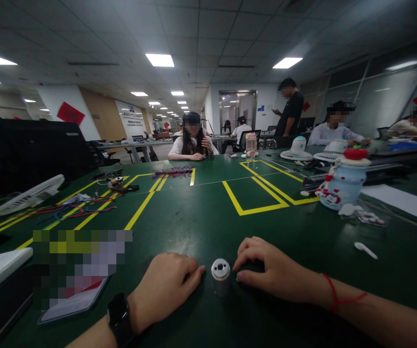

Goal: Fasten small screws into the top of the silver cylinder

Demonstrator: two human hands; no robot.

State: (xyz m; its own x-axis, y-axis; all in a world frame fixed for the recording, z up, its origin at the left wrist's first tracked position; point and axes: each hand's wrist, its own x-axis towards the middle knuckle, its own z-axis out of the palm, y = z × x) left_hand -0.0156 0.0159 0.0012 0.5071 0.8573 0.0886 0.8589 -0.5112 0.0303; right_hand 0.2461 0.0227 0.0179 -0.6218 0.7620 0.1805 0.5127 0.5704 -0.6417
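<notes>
A small metal cylinder [220, 278] stands upright on the green table [185, 224], its round silvery top showing a dark centre and small holes. Just left of it rests my left hand [168, 285], fingers curled under and thumb pointing toward the cylinder, not touching it. Nothing shows in that hand, though its palm is hidden. To the cylinder's right, my right hand [266, 270] lies with bent fingers and a gap between thumb and forefinger. It holds nothing visible and stays slightly apart from the metal.
Loose wires [81, 208] and a clear-edged card sleeve [74, 302] lie left. On the right are a blue bottle [346, 181], a white plastic piece [365, 250] and white paper [404, 203]. A person [192, 140] sits across the table; yellow tape marks its surface.
</notes>
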